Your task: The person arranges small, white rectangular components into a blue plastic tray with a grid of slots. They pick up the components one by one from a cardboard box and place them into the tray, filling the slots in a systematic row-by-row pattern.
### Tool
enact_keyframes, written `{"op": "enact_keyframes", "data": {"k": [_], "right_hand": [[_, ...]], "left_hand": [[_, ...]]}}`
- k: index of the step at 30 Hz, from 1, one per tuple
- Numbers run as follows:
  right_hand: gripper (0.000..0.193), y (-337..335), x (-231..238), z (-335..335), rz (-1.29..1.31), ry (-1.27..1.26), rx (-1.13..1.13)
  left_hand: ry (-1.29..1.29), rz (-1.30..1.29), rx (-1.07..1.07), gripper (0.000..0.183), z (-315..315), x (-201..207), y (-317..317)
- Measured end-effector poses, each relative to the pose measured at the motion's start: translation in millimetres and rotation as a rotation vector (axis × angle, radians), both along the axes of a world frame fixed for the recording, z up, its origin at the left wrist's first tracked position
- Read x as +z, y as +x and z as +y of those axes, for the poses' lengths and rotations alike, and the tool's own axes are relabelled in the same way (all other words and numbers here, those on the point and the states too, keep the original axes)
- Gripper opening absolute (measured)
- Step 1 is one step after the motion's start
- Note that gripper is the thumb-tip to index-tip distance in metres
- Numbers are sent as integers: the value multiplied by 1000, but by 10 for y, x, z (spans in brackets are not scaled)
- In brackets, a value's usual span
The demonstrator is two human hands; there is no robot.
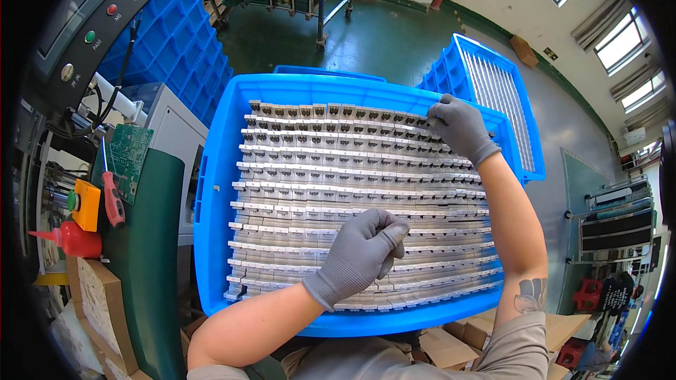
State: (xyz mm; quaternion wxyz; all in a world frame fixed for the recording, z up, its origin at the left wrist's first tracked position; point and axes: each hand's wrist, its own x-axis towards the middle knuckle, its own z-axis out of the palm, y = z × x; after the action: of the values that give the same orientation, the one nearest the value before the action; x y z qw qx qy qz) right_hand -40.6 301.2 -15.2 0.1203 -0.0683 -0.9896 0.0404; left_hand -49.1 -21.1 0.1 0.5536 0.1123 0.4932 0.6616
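Note:
A large blue plastic bin (215, 190) stands in front of me, filled with close rows of small whitish-grey block-shaped parts (303, 176). The rows at the far side show dark contacts or openings. My left hand (359, 253), in a grey glove, is over the nearer middle rows with fingers curled and thumb pressed to them; whatever it may hold is hidden. At the far right corner, my right hand (461, 129), gloved the same way, has its fingers bent down at the end of the back rows beside the rim. Its fingertips are partly hidden, and I cannot make out what they grip.
Blue crates (176, 35) are stacked at left, near a machine panel (88, 17) with buttons. On the green-topped bench lie a circuit board (130, 158), a red-handled screwdriver (113, 200) and a red bottle (79, 241). Another filled blue bin (461, 70) stands beyond; cardboard boxes (447, 348) sit near me.

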Motion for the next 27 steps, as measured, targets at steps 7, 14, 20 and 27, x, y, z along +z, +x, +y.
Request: {"op": "enact_keyframes", "data": {"k": [7,14,20,27], "right_hand": [[6,-18,57,-1,-37,103,63],[5,-41,72,-20,-93,205,77],[9,-18,91,-121,-35,198,42],[14,107,61,-184,27,29,-21]], "left_hand": [[-9,6,-9,19,1,-4,9],[-13,24,-30,20,-6,10,3],[-20,25,-33,20,-8,2,0],[-4,2,-10,21,-6,8,0]]}}
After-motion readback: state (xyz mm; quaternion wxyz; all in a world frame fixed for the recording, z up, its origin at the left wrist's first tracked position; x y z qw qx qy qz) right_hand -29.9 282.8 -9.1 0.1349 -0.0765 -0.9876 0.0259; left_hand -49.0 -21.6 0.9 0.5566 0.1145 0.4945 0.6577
